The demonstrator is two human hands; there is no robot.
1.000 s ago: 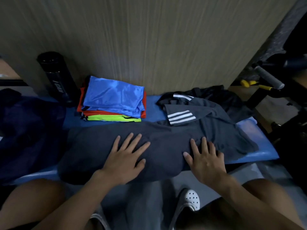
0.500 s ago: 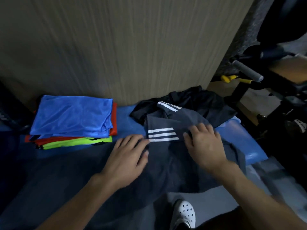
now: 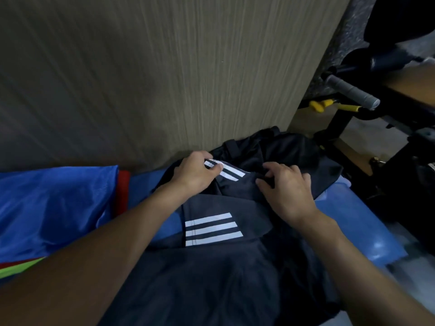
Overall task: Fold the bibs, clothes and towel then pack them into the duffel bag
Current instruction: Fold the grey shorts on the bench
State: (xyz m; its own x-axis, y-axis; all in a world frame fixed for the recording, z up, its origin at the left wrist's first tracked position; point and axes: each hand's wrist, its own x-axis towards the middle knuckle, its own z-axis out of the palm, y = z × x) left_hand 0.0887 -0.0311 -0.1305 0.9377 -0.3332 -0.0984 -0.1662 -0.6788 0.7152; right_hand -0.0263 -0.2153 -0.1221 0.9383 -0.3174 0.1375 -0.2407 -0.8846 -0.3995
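Two hands work one shirt (image 3: 211, 278), spread nearest me, well short of the wall (image 3: 164, 78). Closer to the wall, my left hand (image 3: 195, 172) pinches its striped sleeve (image 3: 231, 171) and my right hand (image 3: 287, 187) curls into the cloth beside it, I judge to square the fold. Finished bibs (image 3: 51, 208) sit stacked against the wall.

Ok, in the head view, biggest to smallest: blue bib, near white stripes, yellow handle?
1. blue bib
2. near white stripes
3. yellow handle, though it is farther away, so real size is unsure
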